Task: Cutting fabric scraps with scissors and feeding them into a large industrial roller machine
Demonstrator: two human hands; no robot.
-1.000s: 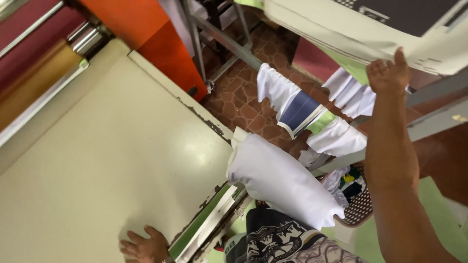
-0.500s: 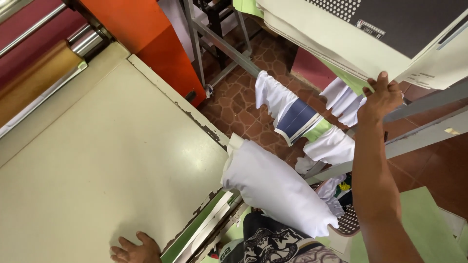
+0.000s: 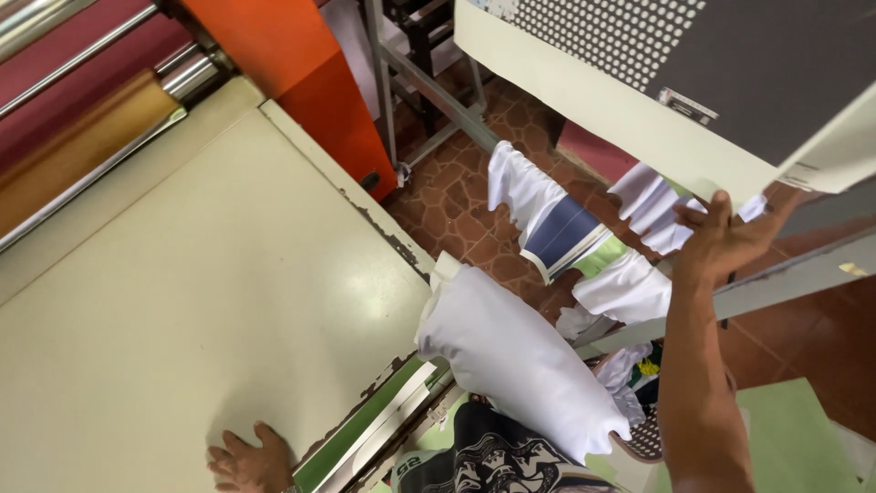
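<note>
My left hand lies flat, fingers spread, on the near edge of a large cream table. My right hand is raised at the right and grips the lower edge of a big printed sheet, cream with a dark dotted panel, held up above a grey rail. A white fabric piece hangs off the table's corner between my arms. White cloth pieces with blue and green bands hang from the rail just left of my right hand.
An orange machine housing with rollers stands beyond the table. A metal frame rises over the red-brown tiled floor. Patterned clothing shows at the bottom. A green surface lies at bottom right.
My right hand has moved lower and rightward along the sheet's edge, and the sheet now fills more of the upper right. My left hand stays flat on the table.
</note>
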